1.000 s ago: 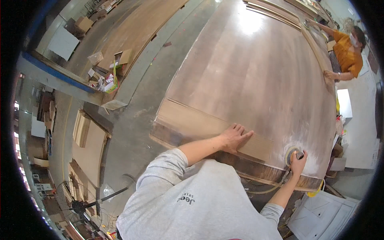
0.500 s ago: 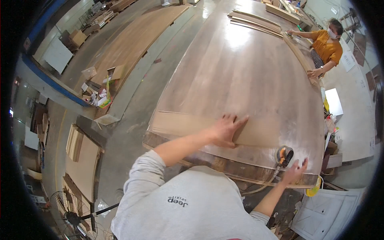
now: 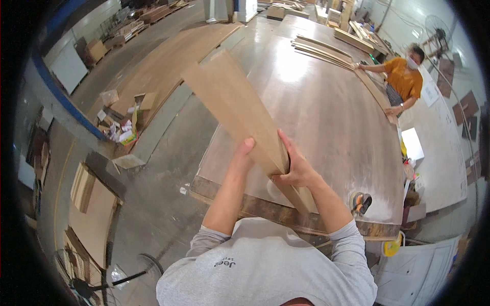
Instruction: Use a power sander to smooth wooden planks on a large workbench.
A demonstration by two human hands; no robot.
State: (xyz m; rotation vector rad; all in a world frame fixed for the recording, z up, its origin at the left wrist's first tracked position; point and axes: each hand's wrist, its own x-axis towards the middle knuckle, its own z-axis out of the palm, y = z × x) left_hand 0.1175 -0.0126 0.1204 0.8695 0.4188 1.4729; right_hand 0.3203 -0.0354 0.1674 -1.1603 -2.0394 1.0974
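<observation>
Both of my hands hold a long, flat wooden board (image 3: 232, 99) lifted and tilted above the near end of a large brown-topped table (image 3: 332, 122). Its far end leans up and to the left, past the table's left edge. My left hand (image 3: 246, 151) grips the board's left edge, thumb on its face and the other fingers hidden behind. On the right edge, lower down, my right hand (image 3: 297, 162) is closed with fingers and thumb around the wood. An orange and black sander (image 3: 360, 203) rests on the table to the right of my right forearm.
Across the table at right, a person in an orange top (image 3: 404, 79) has both hands on a long strip (image 3: 375, 94). Several thin boards (image 3: 321, 51) lie at the far end. Another large panel (image 3: 168, 61) stands left beyond the aisle; a fan (image 3: 79, 285) is at lower left.
The board has gone from lying flat on the table to being raised and tilted. My right hand has moved left from beside the sander to grip it; my left hand has shifted left.
</observation>
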